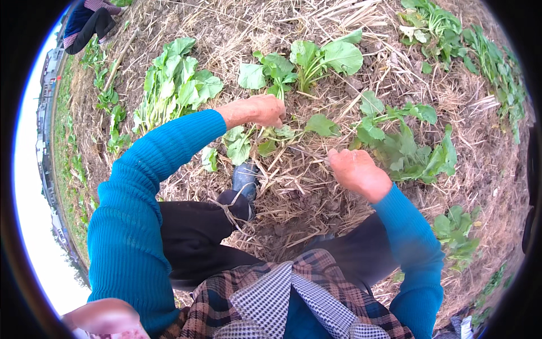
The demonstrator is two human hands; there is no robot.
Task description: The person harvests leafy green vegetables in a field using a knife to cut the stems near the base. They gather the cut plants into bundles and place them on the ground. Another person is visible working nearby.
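Observation:
My left hand (262,111) reaches down with curled fingers over the low leaves of a leafy green plant (239,148); its fingertips are partly hidden, so I cannot tell whether it grips a stem. To its right, my right hand (358,171) is closed in a fist around a thin, dark, stick-like object (307,152), which points left towards the plant. What exactly this object is, I cannot tell. Just above the left hand grow leafy greens (326,59) with broad leaves. Beyond the left forearm lies a pile of leafy greens (178,80), pale stems towards me.
Dry straw (296,178) covers brown soil. More greens (410,144) are right of the right hand, with others (440,34) at the upper right. My boot (244,182) stands below the left hand. Another person (91,23) crouches at the upper left, near a wooden stick (120,59).

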